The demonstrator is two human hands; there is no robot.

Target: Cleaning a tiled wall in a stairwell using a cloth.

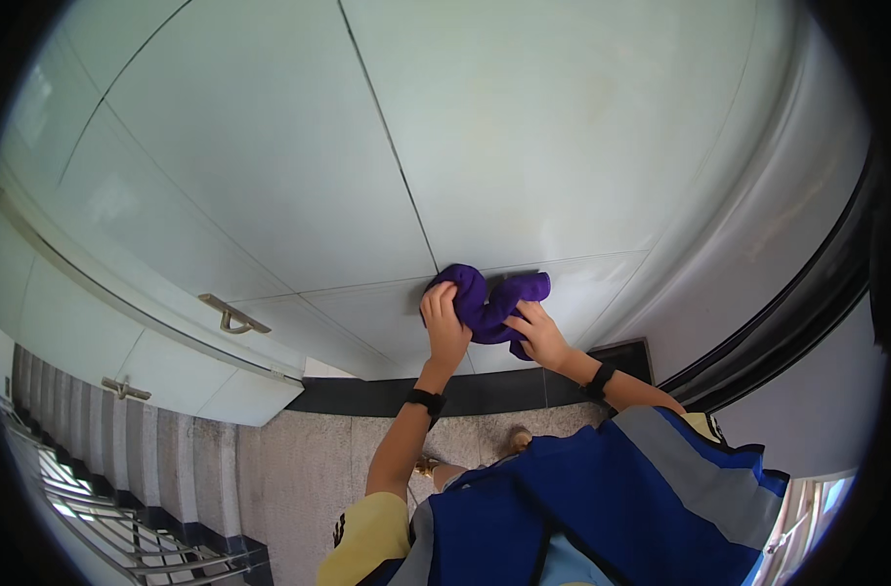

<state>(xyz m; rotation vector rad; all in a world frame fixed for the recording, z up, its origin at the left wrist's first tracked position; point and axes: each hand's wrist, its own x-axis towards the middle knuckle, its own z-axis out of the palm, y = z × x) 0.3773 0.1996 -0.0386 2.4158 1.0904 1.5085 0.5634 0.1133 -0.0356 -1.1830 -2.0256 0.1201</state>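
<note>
A bunched purple cloth point(482, 311) lies against the pale wall panels point(533, 132), low down near a horizontal seam. My left hand point(444, 319) grips its left end, fingers bent over the fabric. On the cloth's right side, my right hand point(539, 333) holds a fold between thumb and fingers. The cloth curves in a bend between both hands, and one rolled end sticks up at the right. Each wrist wears a black band.
Left of the hands is a door with a metal handle point(234, 315), and another handle point(125, 389) sits farther left. Stairs point(145, 439) with a metal railing point(123, 535) run along the lower left. A dark baseboard point(445, 393) edges the speckled floor point(306, 469). Black trim point(790, 344) curves at right.
</note>
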